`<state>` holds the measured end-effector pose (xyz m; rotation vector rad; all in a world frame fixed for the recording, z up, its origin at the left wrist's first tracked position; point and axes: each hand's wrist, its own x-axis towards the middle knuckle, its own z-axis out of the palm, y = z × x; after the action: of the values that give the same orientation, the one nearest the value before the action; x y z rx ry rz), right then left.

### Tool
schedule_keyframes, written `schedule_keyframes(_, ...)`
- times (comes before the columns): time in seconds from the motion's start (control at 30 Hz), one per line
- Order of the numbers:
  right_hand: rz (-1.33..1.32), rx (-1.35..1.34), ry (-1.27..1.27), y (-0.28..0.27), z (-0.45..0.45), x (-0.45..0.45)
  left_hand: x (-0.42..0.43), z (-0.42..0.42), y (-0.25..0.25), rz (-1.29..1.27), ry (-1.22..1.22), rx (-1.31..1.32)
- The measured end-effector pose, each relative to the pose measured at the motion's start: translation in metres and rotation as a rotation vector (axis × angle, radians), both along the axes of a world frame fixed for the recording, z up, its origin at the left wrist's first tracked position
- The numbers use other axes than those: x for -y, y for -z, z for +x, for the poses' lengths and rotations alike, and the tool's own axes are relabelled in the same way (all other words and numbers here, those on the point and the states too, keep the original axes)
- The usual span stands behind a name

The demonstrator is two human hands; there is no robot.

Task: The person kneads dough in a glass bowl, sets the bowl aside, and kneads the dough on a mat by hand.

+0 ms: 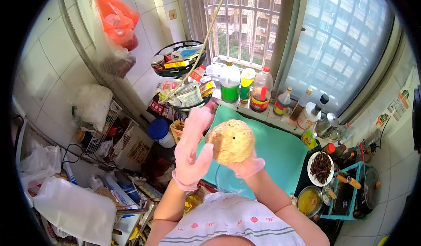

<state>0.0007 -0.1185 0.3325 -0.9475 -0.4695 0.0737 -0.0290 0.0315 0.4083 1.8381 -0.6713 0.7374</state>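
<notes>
A large round ball of pale yellow dough [233, 141] with a small dark hole in it is held up over a green mat [280, 156]. My right hand [249, 165], in a thin clear pinkish glove, grips it from below and behind; most of its fingers are hidden by the dough. To the left of the ball, my left hand [193, 143], gloved the same way, is open with its fingers stretched out and upward. Its thumb is close to the dough; whether it touches I cannot tell. Under the dough a clear glass bowl [229, 182] stands partly behind my wrist.
Several bottles, among them a green-labelled jug [230, 83], line the windowsill. A two-tier rack [179, 70] with jars and packets stands at the back left. At right are a plate of dark dried food [320, 169], a metal bowl of yellow liquid [309, 201] and a turquoise basket [346, 214].
</notes>
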Motion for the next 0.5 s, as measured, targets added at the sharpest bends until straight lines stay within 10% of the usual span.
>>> schedule_keyframes(0.13, 0.561, -0.515, -0.410, 0.011, 0.006, -0.002, 0.001, 0.002, 0.004, 0.001, 0.051, 0.034)
schedule_keyframes(0.27, 0.138, -0.162, -0.152, -0.007, -0.013, -0.003, 0.003, 0.000, 0.004, -0.079, 0.137, -0.015)
schedule_keyframes(0.5, 0.575, -0.540, -0.445, -0.003, -0.010, -0.001, 0.007, -0.007, 0.005, -0.163, 0.085, 0.013)
